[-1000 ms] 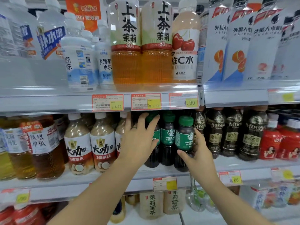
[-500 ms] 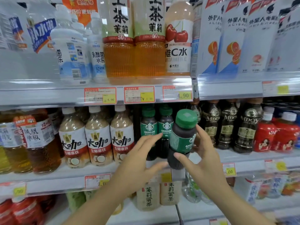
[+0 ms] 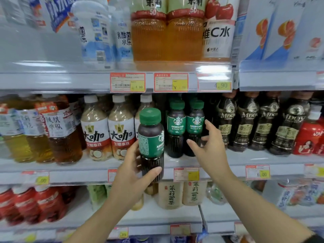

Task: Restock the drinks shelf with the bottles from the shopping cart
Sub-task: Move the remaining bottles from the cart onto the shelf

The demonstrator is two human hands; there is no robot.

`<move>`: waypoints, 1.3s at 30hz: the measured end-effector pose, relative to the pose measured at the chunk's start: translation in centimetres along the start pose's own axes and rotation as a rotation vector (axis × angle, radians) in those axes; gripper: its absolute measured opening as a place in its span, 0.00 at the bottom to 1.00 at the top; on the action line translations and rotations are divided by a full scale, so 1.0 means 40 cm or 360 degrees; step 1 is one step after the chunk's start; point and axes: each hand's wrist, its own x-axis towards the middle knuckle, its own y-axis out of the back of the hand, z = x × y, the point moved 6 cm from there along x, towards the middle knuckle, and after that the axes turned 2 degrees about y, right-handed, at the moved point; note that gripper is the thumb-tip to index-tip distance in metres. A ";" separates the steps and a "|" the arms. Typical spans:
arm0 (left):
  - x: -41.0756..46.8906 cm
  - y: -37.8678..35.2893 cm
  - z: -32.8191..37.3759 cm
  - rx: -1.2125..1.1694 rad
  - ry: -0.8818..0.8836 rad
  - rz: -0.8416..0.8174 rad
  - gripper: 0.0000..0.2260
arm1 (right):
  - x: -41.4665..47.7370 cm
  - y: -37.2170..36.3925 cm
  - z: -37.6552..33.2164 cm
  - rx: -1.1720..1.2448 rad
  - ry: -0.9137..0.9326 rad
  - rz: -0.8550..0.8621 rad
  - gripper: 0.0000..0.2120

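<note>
**Head view: one Americano in hand, not yet shelved**

The left hand (image 3: 135, 172) grips a green-capped Starbucks Americano bottle (image 3: 151, 137) around its lower body. It is upright, in front of the middle shelf (image 3: 245, 159) and clear of its deck. The right hand (image 3: 210, 148) is released with fingers spread, near the two matching Americano bottles (image 3: 176, 127) standing there; contact cannot be told. By the look of it, this bottle remains to be set down. The cart is out of view, so the remaining stock is unknown.
</note>
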 end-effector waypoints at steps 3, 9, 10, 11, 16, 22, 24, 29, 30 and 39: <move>0.004 0.011 0.002 0.0001 -0.0010 0.0014 0.30 | 0.049 -0.035 0.046 -0.0142 -0.0006 -0.0048 0.31; 0.012 0.005 -0.006 0.0027 0.0009 -0.0017 0.31 | 0.087 -0.050 0.071 -0.0224 0.0027 -0.0109 0.29; 0.013 0.002 -0.007 0.0027 0.0016 -0.0027 0.32 | 0.092 -0.052 0.072 -0.0228 0.0019 -0.0117 0.29; 0.014 -0.002 -0.008 0.0028 0.0024 -0.0036 0.32 | 0.098 -0.053 0.075 -0.0228 0.0006 -0.0122 0.29; 0.025 -0.015 -0.006 0.0016 0.0041 -0.0062 0.30 | 0.130 -0.070 0.079 -0.0243 -0.0016 -0.0173 0.29; 0.029 -0.024 -0.001 0.0042 0.0013 -0.0080 0.31 | 0.158 -0.081 0.083 -0.0223 -0.0026 -0.0202 0.31; 0.028 -0.030 0.000 0.0029 0.0017 -0.0107 0.32 | 0.153 -0.070 0.076 -0.0183 -0.0051 -0.0246 0.33; 0.033 -0.061 0.012 0.0035 -0.0016 -0.0188 0.30 | 0.045 0.049 -0.003 0.0206 0.0033 -0.0050 0.24; 0.038 -0.075 0.019 0.0051 -0.0039 -0.0207 0.30 | 0.011 0.063 -0.031 0.0420 0.0058 -0.0144 0.21; 0.090 -0.221 0.089 0.0100 -0.0245 -0.0370 0.31 | -0.031 0.100 -0.059 0.0530 0.0103 -0.0417 0.23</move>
